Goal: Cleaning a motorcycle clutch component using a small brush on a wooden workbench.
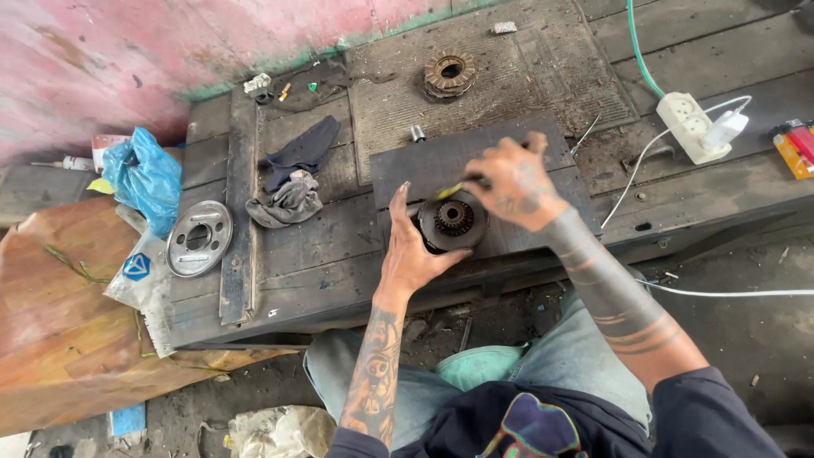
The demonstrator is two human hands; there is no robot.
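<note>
Jeans-clad knees (543, 356) below; left hand (411, 254) steadies round clutch part (452, 222), right grip (513, 182) holding yellow tool (450, 191), wooden bench (322, 263).

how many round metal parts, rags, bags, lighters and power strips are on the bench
round metal parts: 3 – dark toothed hub under the left hand and right hand, rusty ring stack, silver disc with holes
rags: 2 – dark blue cloth, grey cloth
blue plastic bag: 1
lighters: 2
white power strip: 1
total: 9

Faded pink wall (127, 59), weathered dark plank platform (322, 246), gritty concrete floor (746, 331), flat daylight
</note>
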